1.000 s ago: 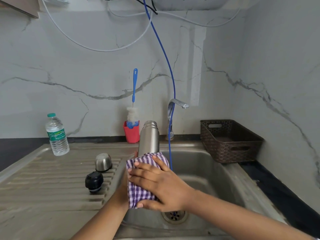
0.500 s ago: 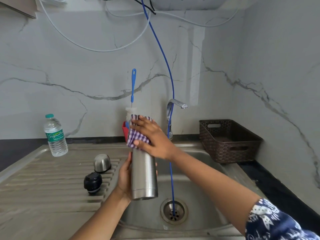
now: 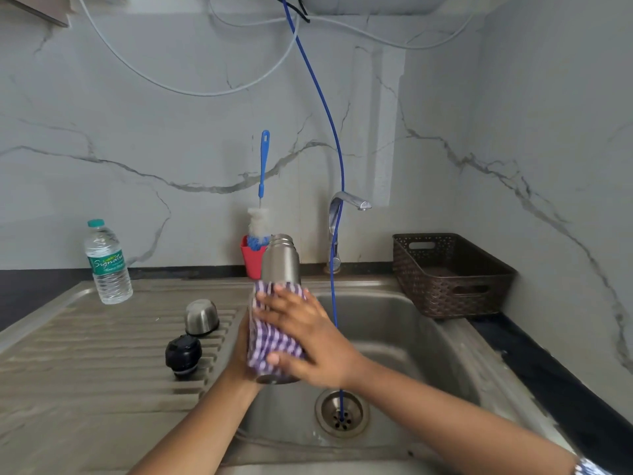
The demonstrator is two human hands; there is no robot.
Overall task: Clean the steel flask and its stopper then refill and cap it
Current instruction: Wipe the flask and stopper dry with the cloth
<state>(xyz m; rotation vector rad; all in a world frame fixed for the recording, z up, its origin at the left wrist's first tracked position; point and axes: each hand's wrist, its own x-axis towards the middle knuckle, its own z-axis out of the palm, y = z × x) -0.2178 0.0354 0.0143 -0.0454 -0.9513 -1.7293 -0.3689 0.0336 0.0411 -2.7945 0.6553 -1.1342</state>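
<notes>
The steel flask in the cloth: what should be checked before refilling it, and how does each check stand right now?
1. Flask held securely: ok; left hand holds it, right hand grips the checked cloth round it.
2. Flask upright, mouth uncovered: ok.
3. Outside dry: cannot tell.
4. Stopper at hand: ok, on the draining board beside the steel cup.
5. Water bottle ready: ok, standing capped on the board.
6. A hand free: not ok.
</notes>
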